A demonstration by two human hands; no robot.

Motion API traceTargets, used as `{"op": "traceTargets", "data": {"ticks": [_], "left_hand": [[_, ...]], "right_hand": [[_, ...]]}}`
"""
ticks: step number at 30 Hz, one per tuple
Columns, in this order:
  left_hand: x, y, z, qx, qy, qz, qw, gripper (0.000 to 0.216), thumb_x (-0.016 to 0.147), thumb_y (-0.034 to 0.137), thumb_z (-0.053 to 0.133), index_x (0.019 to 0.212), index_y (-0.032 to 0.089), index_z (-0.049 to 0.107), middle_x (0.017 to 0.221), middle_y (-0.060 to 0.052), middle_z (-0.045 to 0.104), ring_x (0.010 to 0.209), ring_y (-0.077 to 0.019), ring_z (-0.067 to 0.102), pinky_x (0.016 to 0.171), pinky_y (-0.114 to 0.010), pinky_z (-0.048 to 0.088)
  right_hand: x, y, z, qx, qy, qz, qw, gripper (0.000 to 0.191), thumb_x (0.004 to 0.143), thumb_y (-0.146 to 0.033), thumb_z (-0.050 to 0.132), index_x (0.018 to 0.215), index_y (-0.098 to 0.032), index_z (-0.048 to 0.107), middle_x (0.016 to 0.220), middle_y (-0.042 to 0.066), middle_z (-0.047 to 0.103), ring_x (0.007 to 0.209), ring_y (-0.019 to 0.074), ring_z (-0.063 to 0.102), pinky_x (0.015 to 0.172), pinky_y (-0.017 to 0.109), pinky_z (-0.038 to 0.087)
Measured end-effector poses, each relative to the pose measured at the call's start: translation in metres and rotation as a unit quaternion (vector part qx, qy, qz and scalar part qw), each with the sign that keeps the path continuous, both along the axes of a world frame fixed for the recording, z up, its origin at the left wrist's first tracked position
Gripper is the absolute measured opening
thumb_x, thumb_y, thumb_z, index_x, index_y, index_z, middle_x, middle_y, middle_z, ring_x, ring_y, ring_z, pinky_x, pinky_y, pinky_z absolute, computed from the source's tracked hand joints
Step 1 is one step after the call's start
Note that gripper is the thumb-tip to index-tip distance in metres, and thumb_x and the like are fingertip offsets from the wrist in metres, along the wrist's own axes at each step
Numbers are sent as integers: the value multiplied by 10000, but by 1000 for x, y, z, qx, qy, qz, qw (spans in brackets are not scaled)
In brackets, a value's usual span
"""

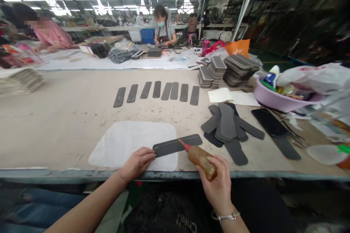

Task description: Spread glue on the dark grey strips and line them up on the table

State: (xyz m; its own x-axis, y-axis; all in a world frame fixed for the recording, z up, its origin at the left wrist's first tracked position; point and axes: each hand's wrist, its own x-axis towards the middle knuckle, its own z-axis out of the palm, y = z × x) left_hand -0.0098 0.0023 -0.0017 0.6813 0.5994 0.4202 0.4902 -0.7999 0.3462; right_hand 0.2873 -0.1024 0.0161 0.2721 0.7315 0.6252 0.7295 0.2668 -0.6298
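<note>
Gripping: right hand [217, 185] wrapped tight round amber squeeze bottle [201, 158], red nozzle touching dark strip [177, 145].
Left hand: [136, 163] fingertips pressed on strip's near end, pinning it flat.
Strip: lying across right edge of white mat [128, 143], near table [68, 120] front.
Right of strip: loose pile of grey pieces [226, 125], black phone [269, 122].
Mid-table: row of eight strips [157, 93].
Farther: stacked pieces [228, 69], lilac basin [279, 100].
Far: seated person [164, 27].

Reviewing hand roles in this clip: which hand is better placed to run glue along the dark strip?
The right hand. It already holds the glue bottle, whose red nozzle sits on the dark strip. The left hand pins the strip's near end on the white mat.
</note>
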Motion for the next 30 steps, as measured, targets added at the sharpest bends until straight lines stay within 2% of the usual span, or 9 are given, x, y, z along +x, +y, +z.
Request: {"op": "traceTargets", "data": {"ticks": [4,7,12,18,22,30], "left_hand": [[1,-1,0,-5,7,-6,1000,169,890,136,507,988,169,640,978,-81,622,906,-159,565,800,-297,520],[2,-1,1,2,10,-3,1000,178,884,125,505,1000,164,634,967,-83,615,894,-163,559,779,-296,516],[3,-2,4,12,18,-6,1000,193,883,120,488,1005,167,629,945,-77,617,869,-158,562,775,-299,514],[4,-4,7,1,30,-4,1000,188,892,139,486,1010,168,630,957,-80,625,868,-158,558,783,-305,516],[4,-5,5,1,28,5,1000,189,892,145,497,1027,170,628,971,-83,620,879,-162,557,800,-312,512],[3,-2,-1,22,21,4,1000,178,887,146,505,1012,167,632,980,-82,634,892,-162,570,822,-310,504]], "right_hand": [[-30,3,3,-34,35,110,993,306,833,-202,635,1110,-180,508,1115,113,456,1069,227,481,882,386,471],[-45,8,1,-49,49,152,986,312,830,-183,630,1114,-195,501,1114,103,443,1074,219,475,895,379,472],[-51,8,-2,-77,53,174,980,318,827,-182,619,1122,-201,503,1133,105,431,1072,226,477,909,397,472],[-46,-8,1,-92,44,180,978,331,823,-172,615,1131,-212,501,1138,103,427,1026,214,497,878,381,492],[-33,-15,3,-82,27,144,986,325,834,-170,607,1137,-209,498,1142,110,428,1035,215,496,882,382,490],[21,-22,3,-43,-36,-40,998,303,828,-278,649,1092,-189,530,1087,106,478,1001,231,523,882,422,487]]}}
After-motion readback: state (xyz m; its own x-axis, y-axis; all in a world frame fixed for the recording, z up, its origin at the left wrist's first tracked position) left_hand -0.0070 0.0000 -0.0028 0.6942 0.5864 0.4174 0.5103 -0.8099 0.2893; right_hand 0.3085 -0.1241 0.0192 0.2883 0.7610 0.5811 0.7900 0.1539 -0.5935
